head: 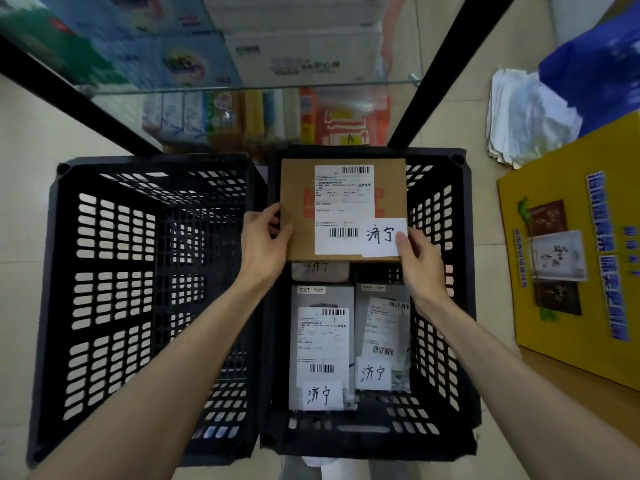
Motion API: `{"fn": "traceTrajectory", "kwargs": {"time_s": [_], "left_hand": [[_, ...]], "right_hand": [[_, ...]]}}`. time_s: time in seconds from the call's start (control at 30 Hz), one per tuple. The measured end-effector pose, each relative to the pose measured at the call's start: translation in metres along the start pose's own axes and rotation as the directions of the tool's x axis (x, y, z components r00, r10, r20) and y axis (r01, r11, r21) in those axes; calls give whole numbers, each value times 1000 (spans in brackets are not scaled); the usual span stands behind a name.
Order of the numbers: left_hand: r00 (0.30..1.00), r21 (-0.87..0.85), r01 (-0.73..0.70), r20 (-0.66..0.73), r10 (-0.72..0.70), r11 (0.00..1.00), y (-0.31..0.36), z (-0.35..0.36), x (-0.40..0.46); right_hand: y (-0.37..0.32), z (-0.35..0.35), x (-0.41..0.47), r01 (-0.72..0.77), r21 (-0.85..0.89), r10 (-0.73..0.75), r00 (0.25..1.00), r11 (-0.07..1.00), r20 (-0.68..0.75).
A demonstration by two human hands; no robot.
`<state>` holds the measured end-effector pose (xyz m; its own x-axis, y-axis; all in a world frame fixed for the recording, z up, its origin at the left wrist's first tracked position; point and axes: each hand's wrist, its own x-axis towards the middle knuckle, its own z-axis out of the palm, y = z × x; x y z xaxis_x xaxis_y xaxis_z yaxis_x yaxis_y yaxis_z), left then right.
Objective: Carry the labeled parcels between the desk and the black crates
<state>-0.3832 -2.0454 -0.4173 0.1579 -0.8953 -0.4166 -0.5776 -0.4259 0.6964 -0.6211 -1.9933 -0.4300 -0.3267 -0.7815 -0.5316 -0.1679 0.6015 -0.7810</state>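
Observation:
A flat brown cardboard parcel (301,188) with a white shipping label and a handwritten slip hangs over the far half of the right black crate (446,306). My left hand (265,244) grips its left edge, and my right hand (417,258) pinches its lower right corner by the slip. Inside that crate lie a grey labeled parcel (322,344), a second labeled parcel (382,337) beside it, and a third (320,271) mostly hidden under the brown one. The left black crate (114,289) holds nothing.
A glass-topped desk with black legs (446,67) stands beyond the crates, with boxes and packets stored beneath it. A yellow printed carton (571,244) lies on the floor to the right, with a stack of papers (530,123) and a blue bag (595,67) behind it.

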Motion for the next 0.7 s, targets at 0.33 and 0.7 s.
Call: {"fn": "traceTrajectory", "kwargs": {"time_s": [0.33,0.7], "left_hand": [[988,174,-152,0,154,973,9,-3,-14],[838,639,-538,338,428,550,10,2,-14]], "right_hand": [[-15,-11,-5,93,-219,-96,995,971,-3],[-28,18,-8,588,-677,-354,808,442,470]]}}
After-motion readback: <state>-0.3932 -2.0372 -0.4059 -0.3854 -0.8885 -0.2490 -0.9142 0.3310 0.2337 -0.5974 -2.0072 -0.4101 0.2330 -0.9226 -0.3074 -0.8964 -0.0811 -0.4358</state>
